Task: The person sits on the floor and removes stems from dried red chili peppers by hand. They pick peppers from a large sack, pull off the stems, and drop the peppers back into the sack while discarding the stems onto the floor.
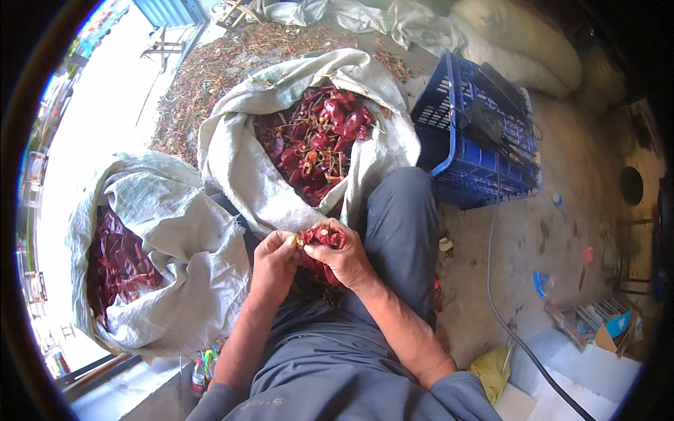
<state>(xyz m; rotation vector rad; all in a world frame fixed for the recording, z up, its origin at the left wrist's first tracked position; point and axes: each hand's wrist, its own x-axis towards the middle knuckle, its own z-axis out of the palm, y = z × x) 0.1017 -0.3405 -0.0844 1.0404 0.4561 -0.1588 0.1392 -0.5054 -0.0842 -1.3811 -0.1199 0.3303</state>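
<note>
My right hand (345, 258) grips a small bunch of dried red chili peppers (326, 237) over my lap. Pinched between the thumb and finger of my left hand (274, 263) is a pale stem end (300, 242) at the bunch's left side. More red peppers (321, 269) show just below the hands, partly covered by them. Directly in front, between my knees, a white woven sack (237, 158) with a rolled rim holds red peppers (342, 116) mixed with loose stems. A second woven sack (195, 268) at my left contains dark red pepper skins (118, 258).
A blue plastic crate (458, 158) lies right of the sack, with a black device (482, 121) on it and a cable (492, 294) running down. Stem debris (195, 94) covers the floor beyond. Full sacks (516, 47) lie at the back right. A bottle (198, 376) stands at lower left.
</note>
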